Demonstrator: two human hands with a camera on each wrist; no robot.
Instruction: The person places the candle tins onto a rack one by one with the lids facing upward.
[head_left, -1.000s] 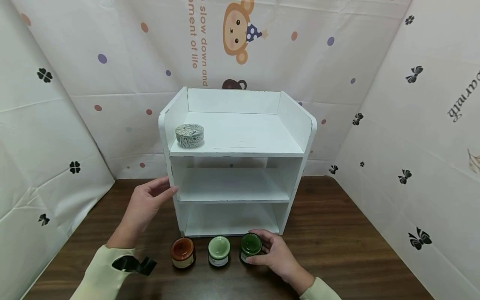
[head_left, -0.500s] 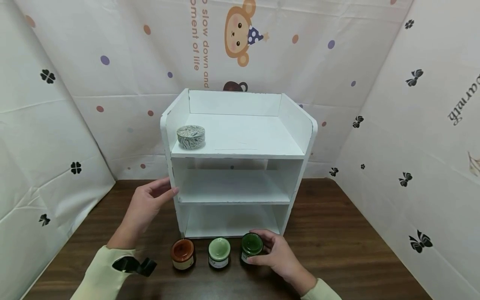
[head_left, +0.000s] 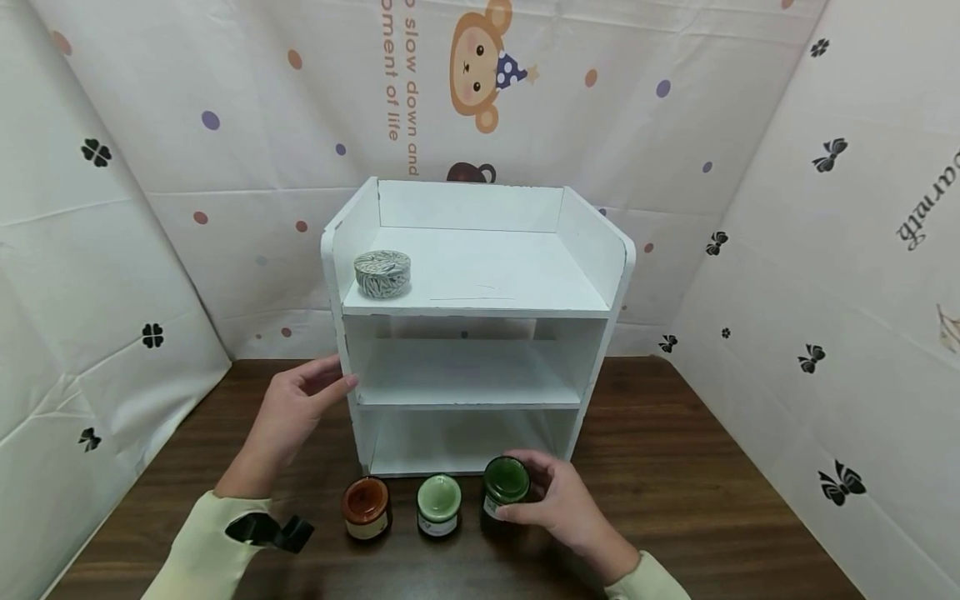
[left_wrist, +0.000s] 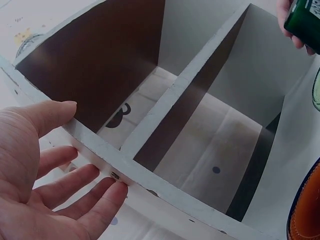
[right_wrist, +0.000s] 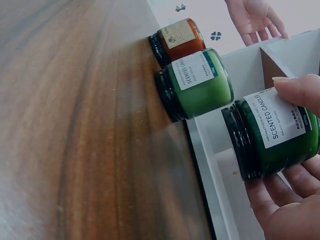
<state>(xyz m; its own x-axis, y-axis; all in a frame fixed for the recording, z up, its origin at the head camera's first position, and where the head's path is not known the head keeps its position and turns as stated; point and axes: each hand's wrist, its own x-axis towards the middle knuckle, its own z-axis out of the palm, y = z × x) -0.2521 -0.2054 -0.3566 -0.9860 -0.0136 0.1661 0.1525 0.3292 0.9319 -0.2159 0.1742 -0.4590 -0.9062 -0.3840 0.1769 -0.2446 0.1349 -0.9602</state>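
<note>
My right hand (head_left: 562, 504) grips a dark green scented candle (right_wrist: 280, 135) by its sides, thumb on the near side and fingers round the far side. The jar is raised just off the table, its black lid facing down. To its left stand a light green scented candle (head_left: 438, 504) and an amber candle jar (head_left: 366, 507), both lid down. My left hand (left_wrist: 60, 170) rests at the left side panel of a white shelf (head_left: 480, 312). Its thumb tip touches the front edge, and the loosely spread fingers lie along the outer face.
On the shelf's top board, at the left, sits a round patterned tin (head_left: 382, 273). Two lower compartments face forward, directly behind the candles. Printed cloth (head_left: 247, 167) hangs behind and on both sides of the dark wooden table (head_left: 675, 483).
My right hand has lifted the dark green candle slightly from the table. The left hand keeps its place at the shelf's side.
</note>
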